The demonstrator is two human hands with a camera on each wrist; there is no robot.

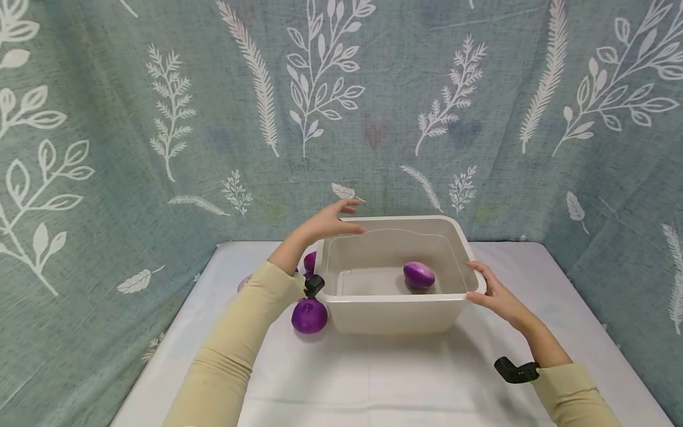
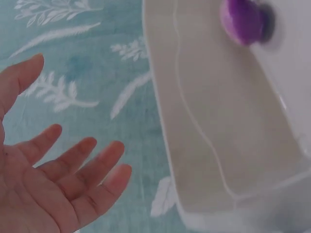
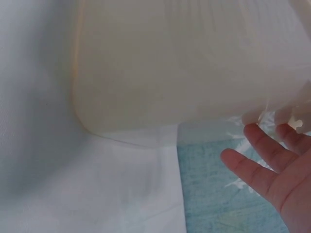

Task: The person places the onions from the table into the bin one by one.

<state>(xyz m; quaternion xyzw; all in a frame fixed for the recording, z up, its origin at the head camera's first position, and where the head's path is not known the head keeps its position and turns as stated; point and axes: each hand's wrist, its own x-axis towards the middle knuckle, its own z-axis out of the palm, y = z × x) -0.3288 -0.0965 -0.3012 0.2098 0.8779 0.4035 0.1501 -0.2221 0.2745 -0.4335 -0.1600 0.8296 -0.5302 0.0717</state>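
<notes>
A white plastic bin (image 1: 389, 314) is in the middle of the head view, with one red onion (image 1: 418, 275) inside it, towards the right. My right hand (image 1: 498, 299) holds the bin's right rim near the front corner, thumb at the corner and fingers along the side. In the right wrist view, fingertips (image 3: 252, 131) touch the bin's edge. My left hand (image 1: 332, 222) is over the bin's far left corner with thumb and fingers spread, holding nothing. The left wrist view shows its palm beside the bin wall (image 2: 163, 116).
Another red onion (image 1: 309, 315) lies on the white-covered table (image 1: 331, 379) by the bin's front left corner. More purple onions (image 1: 310, 261) sit left of the bin, partly hidden by the left arm. A green leaf-patterned cloth (image 1: 373, 118) hangs behind and at both sides.
</notes>
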